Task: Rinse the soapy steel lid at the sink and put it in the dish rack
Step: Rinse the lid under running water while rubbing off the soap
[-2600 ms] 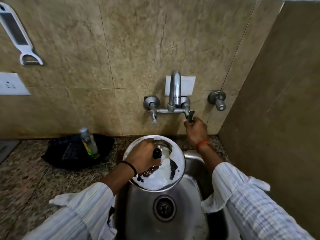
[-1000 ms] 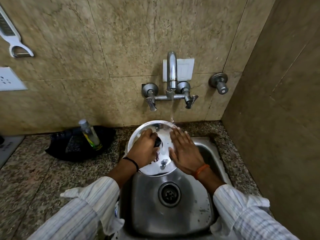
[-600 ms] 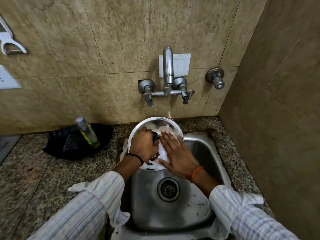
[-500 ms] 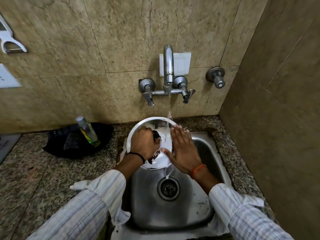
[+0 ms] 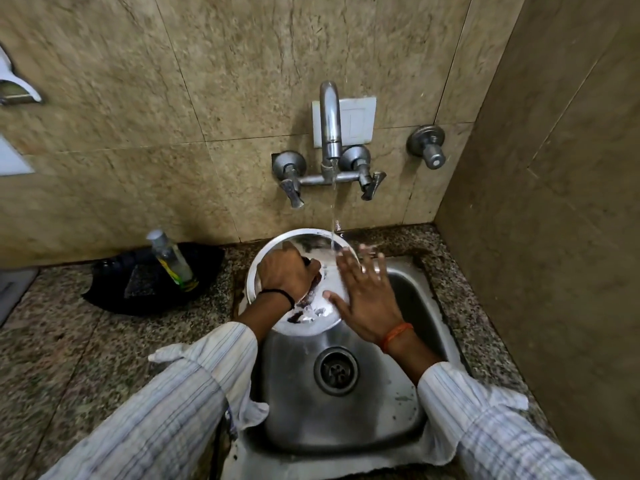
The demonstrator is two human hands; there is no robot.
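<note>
- The steel lid (image 5: 311, 244) is held at centre frame, over the upper-left rim of the sink (image 5: 346, 420), tilted toward the camera.
- The left hand (image 5: 285, 271) is clenched around the lid's dark knob (image 5: 307, 261), at the centre of the lid's face; a black band is seen on that wrist.
- The right hand (image 5: 369, 294) is laid flat against the right half of the lid, fingers (image 5: 346, 268) spread apart and gripping nothing; the fingertips are blurred. An orange band is seen on that wrist.
- A thin stream of water (image 5: 333, 216) is seen falling from the tap (image 5: 329, 123) at upper centre onto the lid's upper right edge, just above the right fingertips.
- White suds (image 5: 313, 315) are noted on the lower part of the lid, between the two wrists.
- The drain (image 5: 336, 370) is seen below the lid, in the sink floor.
- At left of frame, a clear bottle (image 5: 171, 259) is seen leaning in a black tray (image 5: 114, 289) on the speckled stone surface (image 5: 69, 358), well apart from the lid.
</note>
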